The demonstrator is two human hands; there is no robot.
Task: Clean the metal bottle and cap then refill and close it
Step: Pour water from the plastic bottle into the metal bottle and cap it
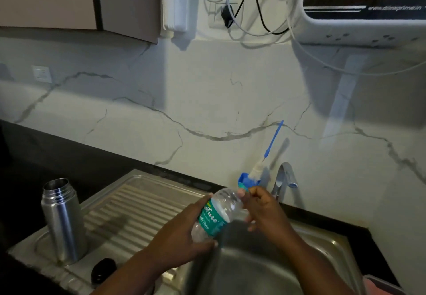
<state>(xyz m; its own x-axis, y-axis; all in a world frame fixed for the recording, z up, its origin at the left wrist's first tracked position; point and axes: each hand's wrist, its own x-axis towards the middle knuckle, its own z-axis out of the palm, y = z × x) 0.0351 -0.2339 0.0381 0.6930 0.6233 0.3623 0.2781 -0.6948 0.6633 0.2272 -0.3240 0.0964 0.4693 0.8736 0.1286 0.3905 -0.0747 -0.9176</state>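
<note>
Over the sink [322,244], a person's left hand [182,237] wraps the body of a clear plastic water bottle [216,216] while the right hand [265,211] pinches its neck end with curled fingers [252,193], apparently opening it. The metal bottle [61,218] stands upright and uncapped on the drainboard at left, long axis vertical, mouth up; a dark cap [103,269] lies near its base. A firm hold low on the plastic bottle, neck kept tilted up, should avoid spilling refill water
</note>
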